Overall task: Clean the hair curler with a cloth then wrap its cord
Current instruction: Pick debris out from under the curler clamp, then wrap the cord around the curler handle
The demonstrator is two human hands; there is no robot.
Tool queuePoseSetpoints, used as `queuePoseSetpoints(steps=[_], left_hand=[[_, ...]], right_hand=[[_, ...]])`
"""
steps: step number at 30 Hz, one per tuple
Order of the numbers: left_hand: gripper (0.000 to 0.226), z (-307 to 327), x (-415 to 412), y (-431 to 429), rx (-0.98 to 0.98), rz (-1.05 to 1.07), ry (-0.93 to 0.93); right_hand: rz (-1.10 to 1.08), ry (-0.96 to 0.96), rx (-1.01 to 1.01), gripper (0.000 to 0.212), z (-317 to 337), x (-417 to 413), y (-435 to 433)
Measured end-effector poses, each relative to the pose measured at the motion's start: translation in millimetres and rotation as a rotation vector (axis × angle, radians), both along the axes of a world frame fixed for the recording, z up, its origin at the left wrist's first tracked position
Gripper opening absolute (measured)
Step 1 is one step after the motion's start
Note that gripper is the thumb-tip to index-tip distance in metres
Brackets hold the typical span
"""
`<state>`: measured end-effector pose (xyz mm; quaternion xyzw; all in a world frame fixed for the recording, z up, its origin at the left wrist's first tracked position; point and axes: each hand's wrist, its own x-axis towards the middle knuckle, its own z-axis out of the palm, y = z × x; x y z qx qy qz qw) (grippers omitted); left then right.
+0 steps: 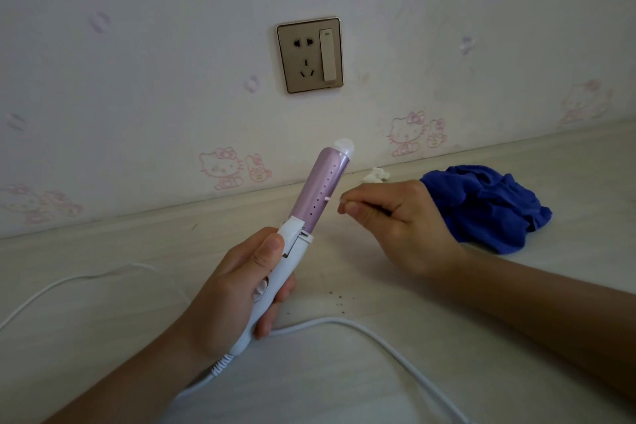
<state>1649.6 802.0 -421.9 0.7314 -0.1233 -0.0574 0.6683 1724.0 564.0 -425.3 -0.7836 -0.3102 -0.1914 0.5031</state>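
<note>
One hair curler (323, 189), with a smooth white handle and a lilac perforated barrel, tilts above the desk's (516, 286) middle, gripped by the left hand (234, 289). The right hand (395, 217) pinches a thin stick (327, 198) beside the barrel. One crumpled blue cloth (488, 206) lies near the back edge, and one white cord (378, 337) loops across the front.

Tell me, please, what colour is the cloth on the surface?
Deep blue; the head view shows the cloth crumpled beyond the right hand.

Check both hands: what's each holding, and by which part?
Left hand grips the hair curler by its white handle. Right hand pinches a thin stick, its tip toward the barrel. The blue cloth lies unheld.
</note>
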Motion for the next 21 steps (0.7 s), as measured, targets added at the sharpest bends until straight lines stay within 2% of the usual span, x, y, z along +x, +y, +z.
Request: queuePoseSetpoints(steps=[4,7,11,13,15,17,19,21], left_hand=[[0.041,-0.3,2.8,5.4,-0.031,0.036,0.003],[0.041,1.9,2.8,12.3,-0.023,0.080,-0.015],[0.044,14.2,-0.9,22.6,0.120,0.028,-0.034],[0.039,20.2,-2.5,25.9,0.226,0.005,-0.052],[0.035,23.7,-5.9,26.6,0.309,0.009,-0.079],[0.035,28.1,-9.1,25.7,0.350,0.009,-0.092],[0.032,33.8,-11.7,23.5,0.357,0.001,-0.090],[0.031,39.1,-15.5,20.6,0.347,-0.008,-0.092]], right_hand=[[-0.051,0.037,0.098,0.014,-4.9,-2.8,-2.1],[-0.062,0.114,0.061,0.014,-7.5,-2.7,-4.3],[-0.074,0.164,-0.251,0.014,-10.7,-1.7,-7.1],[-0.164,0.100,-0.521,0.020,-10.6,-2.1,-9.2],[-0.221,0.018,-0.695,0.028,-11.4,-9.1,-10.3],[-0.233,0.010,-0.787,0.038,-12.2,-20.7,-11.4],[-0.230,0.090,-0.819,0.045,-9.6,-32.1,-14.0],[-0.189,0.193,-0.715,0.044,-2.6,-44.9,-16.0]])
